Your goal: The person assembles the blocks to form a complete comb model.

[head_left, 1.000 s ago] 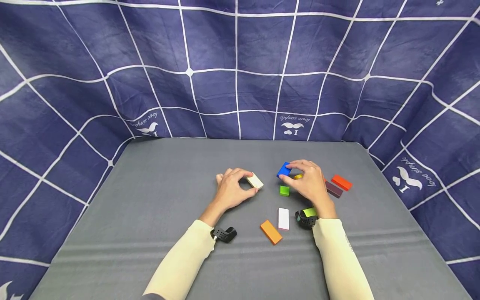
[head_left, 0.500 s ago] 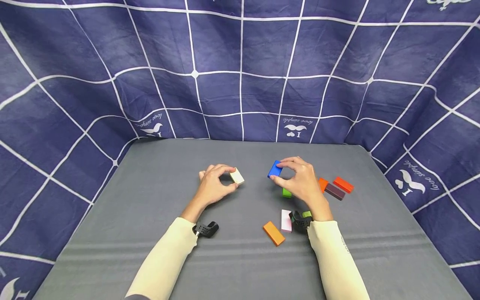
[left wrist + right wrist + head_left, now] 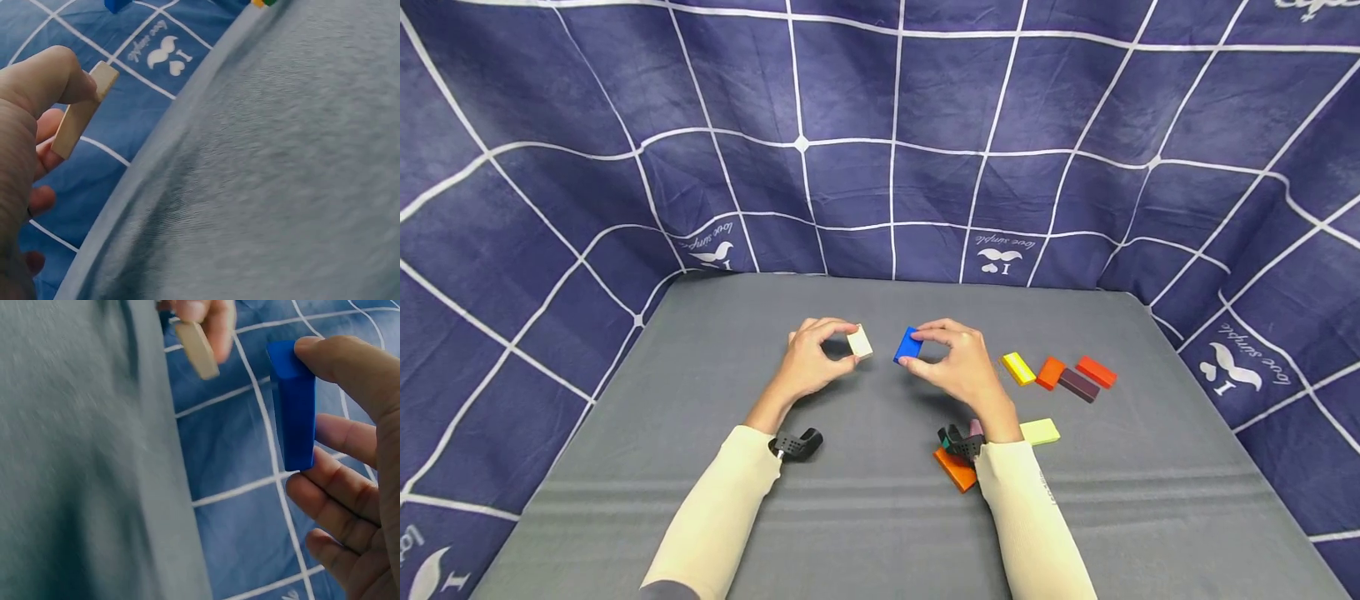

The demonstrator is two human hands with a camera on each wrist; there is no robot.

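Observation:
My left hand (image 3: 808, 360) pinches a cream wooden block (image 3: 860, 342) between thumb and fingers; the left wrist view shows the block (image 3: 86, 111) tilted, gripped at its ends. Facing it, my right hand (image 3: 958, 362) pinches a blue block (image 3: 908, 345) the same way, thumb on one end and fingertips on the other, as the right wrist view shows the blue block (image 3: 295, 419) upright. A small gap separates the two blocks, which do not touch. Both hands appear raised over the grey tabletop (image 3: 865, 517). The small green block seen earlier is hidden in the head view.
To the right lie a yellow block (image 3: 1018, 369), an orange-red block (image 3: 1050, 373), a dark purple block (image 3: 1079, 385) and a red block (image 3: 1097, 372). By the right wrist are a lime block (image 3: 1040, 432), an orange block (image 3: 955, 469) and a mostly covered pink one (image 3: 976, 427).
Both hands have shifted left, each keeping its block. The right hand has come nearer the left, narrowing the gap between blocks. The yellow and lime blocks are uncovered; the pink one is mostly covered.

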